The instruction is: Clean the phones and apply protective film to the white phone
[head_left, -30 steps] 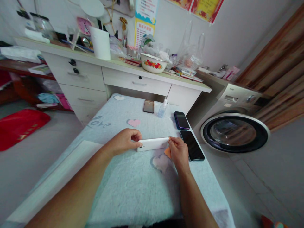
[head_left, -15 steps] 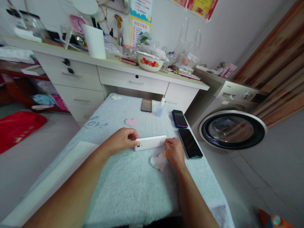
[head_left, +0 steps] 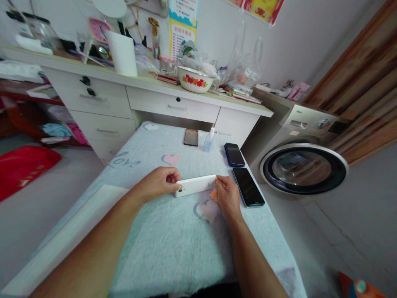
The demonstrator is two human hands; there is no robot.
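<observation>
A white smartphone (head_left: 196, 186) is held on its long edge just over the table, its back with the camera lens facing me. My left hand (head_left: 164, 181) pinches its left end between thumb and fingers. At the other end my right hand (head_left: 228, 192) is closed, fingertips against the phone's upper right corner. A small orange cloth (head_left: 214, 195) sticks out from under those right fingers. Right of that hand lies a black-screened phone (head_left: 248, 187), with another dark phone (head_left: 235, 155) behind it.
A phone case (head_left: 191, 137) and a clear spray bottle (head_left: 209, 140) stand towards the far end of the cloth-covered table (head_left: 155, 248). Beyond is a white desk with drawers, bearing a flowered bowl (head_left: 194, 80). A washing machine (head_left: 300, 165) with a round door is at the right.
My right fingers have moved slightly up along the phone's right end, and more of the orange cloth shows. The phone's right end is a little higher. My left hand stays in place.
</observation>
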